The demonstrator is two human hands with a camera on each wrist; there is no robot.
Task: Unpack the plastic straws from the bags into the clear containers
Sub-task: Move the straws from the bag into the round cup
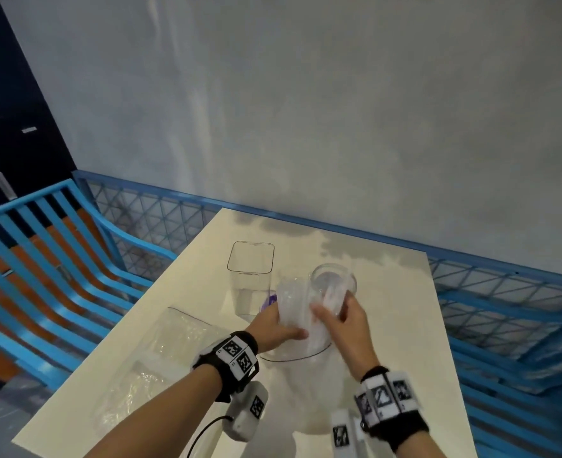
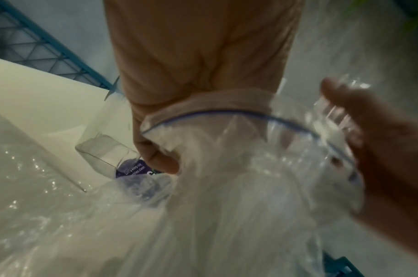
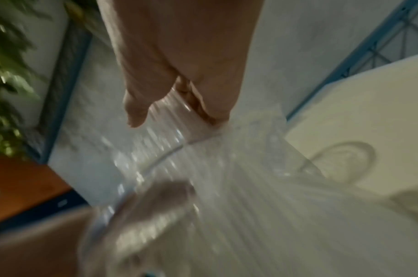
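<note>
From the head view, the step in hand looks like drawing a bundle of clear plastic straws (image 1: 292, 302) out of the open clear plastic zip bag (image 1: 302, 368) on the cream bench (image 1: 388, 325). The left hand (image 1: 274, 327) curls round the bundle where it rises from the bag's mouth, and the right hand (image 1: 342, 320) pinches a few straws near the round clear container (image 1: 334, 285), which already holds some. The square clear container (image 1: 251, 276) stands just behind, apparently empty, and two more clear bags (image 1: 160, 358) lie to the left. Next, I judge, the straws must be lifted free and stood in a container. In the left wrist view, the bag's blue-lined mouth gapes round the left hand (image 2: 198, 84), the straws a pale blur. The right wrist view, blurred, shows the right hand (image 3: 179, 65) gripping thin, glinting straws.
</note>
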